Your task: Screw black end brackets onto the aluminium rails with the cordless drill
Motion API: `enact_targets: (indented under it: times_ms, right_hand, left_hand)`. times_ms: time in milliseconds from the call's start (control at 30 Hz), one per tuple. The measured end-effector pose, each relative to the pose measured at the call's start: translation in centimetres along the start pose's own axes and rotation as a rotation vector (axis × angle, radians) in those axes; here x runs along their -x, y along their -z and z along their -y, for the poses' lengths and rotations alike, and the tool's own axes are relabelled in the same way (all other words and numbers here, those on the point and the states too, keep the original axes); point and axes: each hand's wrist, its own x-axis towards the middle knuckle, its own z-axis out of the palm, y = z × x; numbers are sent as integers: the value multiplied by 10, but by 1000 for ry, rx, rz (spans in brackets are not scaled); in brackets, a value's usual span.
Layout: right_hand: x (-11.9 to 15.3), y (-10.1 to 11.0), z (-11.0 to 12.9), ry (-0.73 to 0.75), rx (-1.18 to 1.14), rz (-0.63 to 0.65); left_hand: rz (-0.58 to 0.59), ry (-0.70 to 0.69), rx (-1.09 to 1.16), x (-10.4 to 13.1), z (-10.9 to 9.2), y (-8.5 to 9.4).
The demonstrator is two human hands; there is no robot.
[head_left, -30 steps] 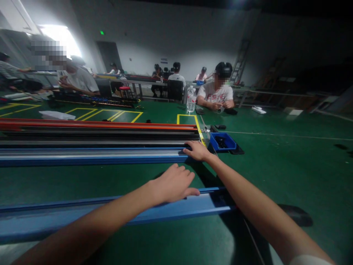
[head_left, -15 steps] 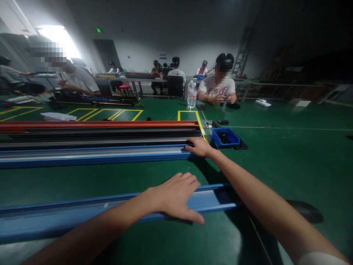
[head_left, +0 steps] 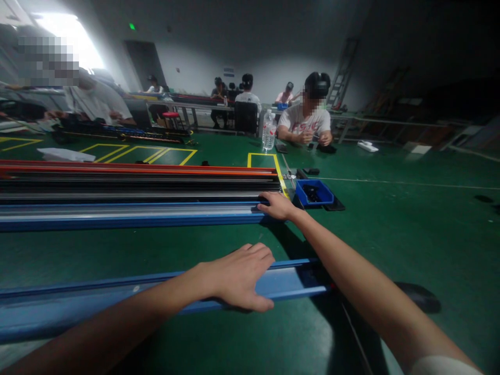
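My left hand (head_left: 240, 278) lies palm down across a long blue channel-shaped rail (head_left: 283, 283) in the foreground. Its fingers are stretched over the far edge and its thumb points out to the right, so it is open. Farther off, my right hand (head_left: 278, 206) is on the right end of a second blue rail (head_left: 211, 214). The thumb and fingers there straddle its far wall and appear closed on it; the other fingertips are hidden. Black and grey rails (head_left: 156, 190) and an orange-red rail (head_left: 187, 170) lie parallel just behind.
A blue bin (head_left: 314, 194) with small dark parts stands right of the rail ends. Beyond it are a plastic bottle (head_left: 269, 131) and a seated person (head_left: 307, 122) with both hands raised. Another person (head_left: 97, 101) sits at the left. Yellow tape (head_left: 262, 154) marks the green surface.
The whole view has shifted slightly, so things sit a little farther left. Both hands stay at the same places on the two blue rails.
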Motion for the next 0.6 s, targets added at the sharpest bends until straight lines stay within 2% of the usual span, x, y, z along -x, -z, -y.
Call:
enact_targets:
  times_ms: [367,600]
  right_hand:
    - [-2,-4,-4,8,-9,3]
    - [-2,-3,-2,1,-8,9]
  left_hand:
    - [21,15,-28,1,-4,4]
    - [4,72,15,19,16,3]
